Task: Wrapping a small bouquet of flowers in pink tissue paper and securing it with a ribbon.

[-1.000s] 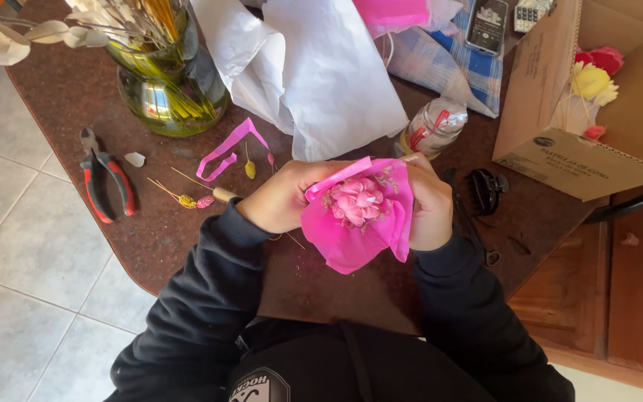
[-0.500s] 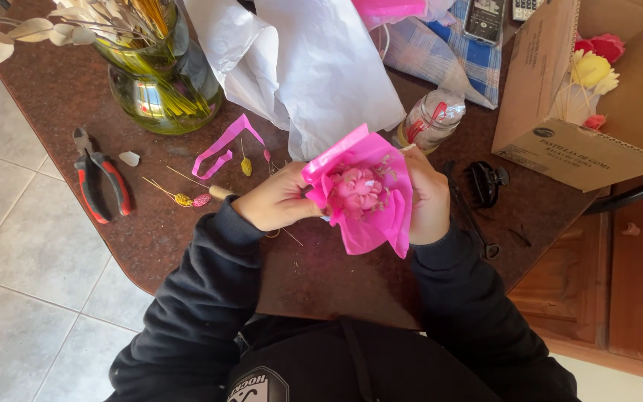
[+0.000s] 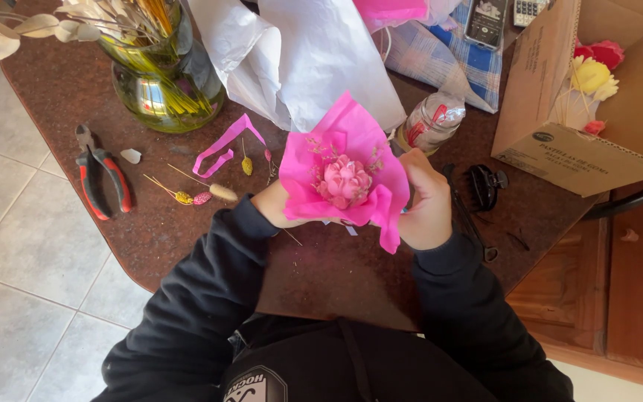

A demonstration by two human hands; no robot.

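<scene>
A small pink flower bouquet, a layered bloom with fine dried sprigs, sits in crinkled magenta tissue paper folded into a cone, held above the speckled brown counter. The left hand is mostly hidden under the paper and seems closed on the wrap's base; the right hand is clasped around its side. Just left lie a curled pink ribbon strip and little dried buds on stems, then red-handled pliers. A rounded glass vase holds yellow-green stems. Behind are white tissue sheets and a small glass jar on its side. An open cardboard box contains red and yellow artificial flowers.
</scene>
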